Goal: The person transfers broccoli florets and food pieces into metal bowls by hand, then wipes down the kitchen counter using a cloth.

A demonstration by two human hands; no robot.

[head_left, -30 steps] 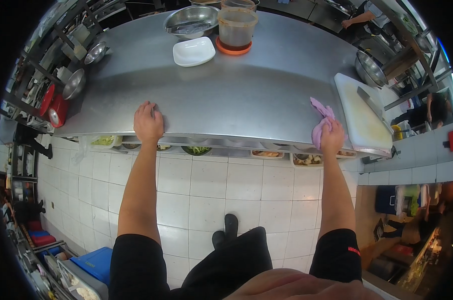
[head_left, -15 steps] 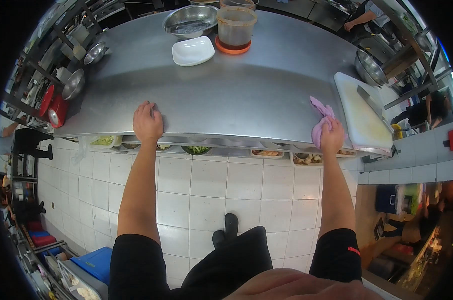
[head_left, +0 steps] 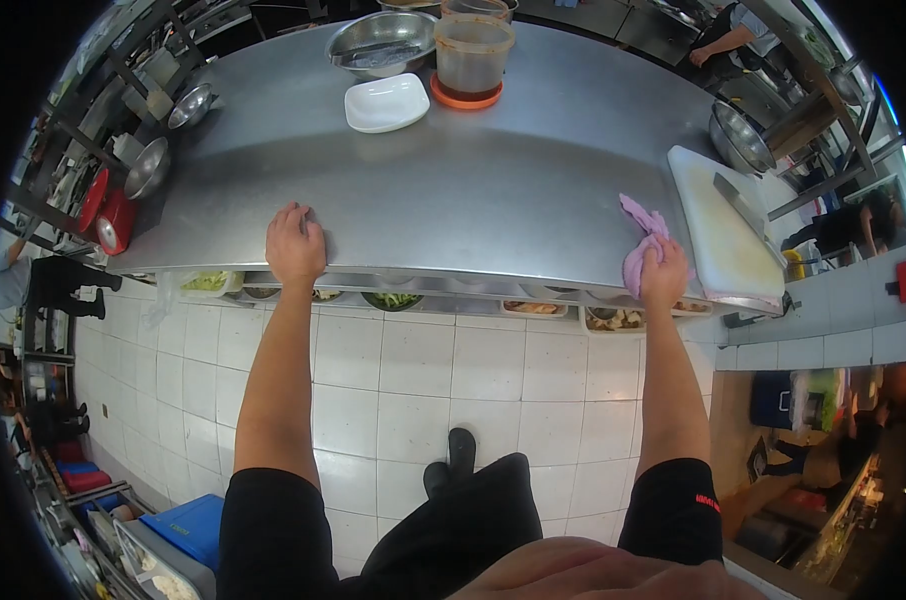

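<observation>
My left hand (head_left: 295, 246) rests on the front edge of the steel table (head_left: 453, 190), holding nothing, its thumb apart from the fingers. Over at the right end, my right hand (head_left: 665, 275) grips a pink cloth (head_left: 645, 222) that lies bunched on the tabletop. Just right of that hand is a white cutting board (head_left: 708, 215) with a knife (head_left: 741, 205) lying across it.
Toward the back stand a white dish (head_left: 386, 104), a steel bowl (head_left: 381, 45) and a clear plastic tub (head_left: 471, 62). A red scale (head_left: 115, 220) sits at the left end. Food containers (head_left: 393, 300) line a shelf below the front edge. Other people work nearby.
Both of my hands and the cloth stay in the same place. At the far left, a person in dark trousers has shifted slightly.
</observation>
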